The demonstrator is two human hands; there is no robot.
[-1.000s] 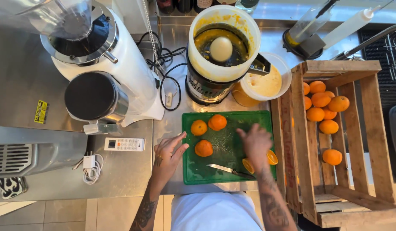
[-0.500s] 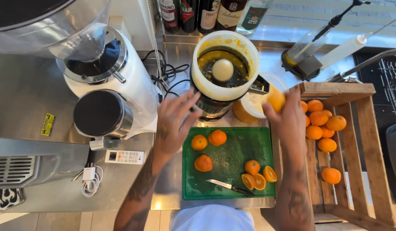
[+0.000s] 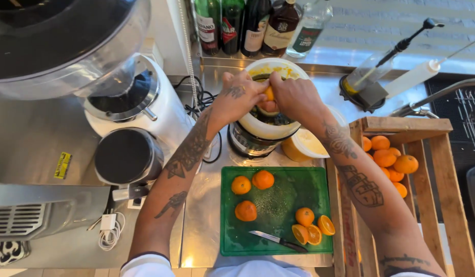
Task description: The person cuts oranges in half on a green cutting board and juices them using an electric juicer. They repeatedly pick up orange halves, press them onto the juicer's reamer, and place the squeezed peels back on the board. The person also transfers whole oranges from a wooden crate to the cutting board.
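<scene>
Both my hands press an orange half point(image 3: 269, 93) down inside the white bowl of the citrus juicer point(image 3: 258, 129). My left hand point(image 3: 236, 97) covers it from the left and my right hand point(image 3: 295, 96) from the right; the fruit shows only between the fingers. Below lies a green cutting board point(image 3: 276, 208) with three orange halves lying cut side down point(image 3: 252, 194) at its upper left and several cut halves point(image 3: 312, 226) at its lower right. A small black-handled knife point(image 3: 278, 240) rests near the board's front edge.
A wooden crate point(image 3: 437, 169) with whole oranges point(image 3: 389, 159) stands on the right. A tub of orange juice point(image 3: 305, 146) sits beside the juicer. Bottles point(image 3: 253, 25) line the back. A white grinder point(image 3: 135, 118) stands left, squeeze bottles point(image 3: 401, 66) at the back right.
My right hand picked an orange half off the board and carried it up to the juicer. My left hand rose from the counter to join it. Both now press it in the bowl.
</scene>
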